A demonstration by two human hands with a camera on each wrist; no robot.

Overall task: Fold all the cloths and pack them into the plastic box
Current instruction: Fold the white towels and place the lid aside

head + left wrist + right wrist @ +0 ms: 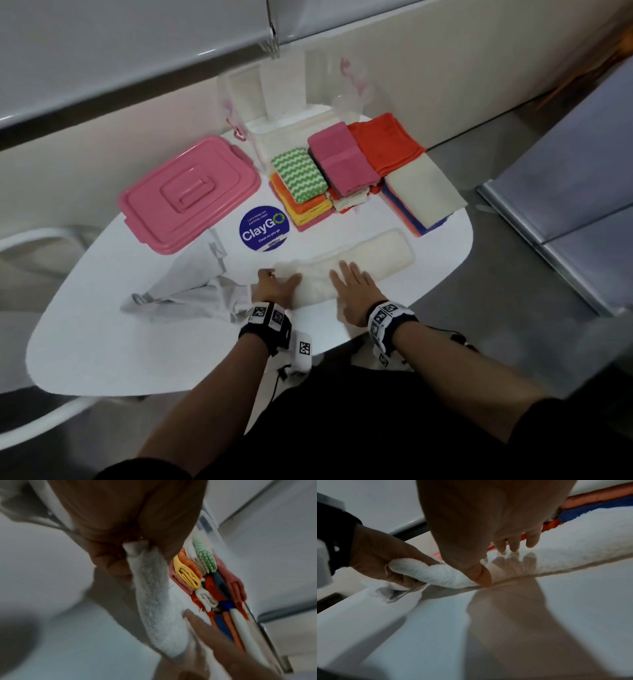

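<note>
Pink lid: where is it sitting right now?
In the head view the pink lid lies flat on the white table, at its far left, left of the round blue sticker and the stacks of folded cloths.

A fluffy, matt white terry towel [346,270] is seen on a smooth, glossy white tabletop [137,342]; the pink lid [188,193] is shiny moulded plastic.
</note>
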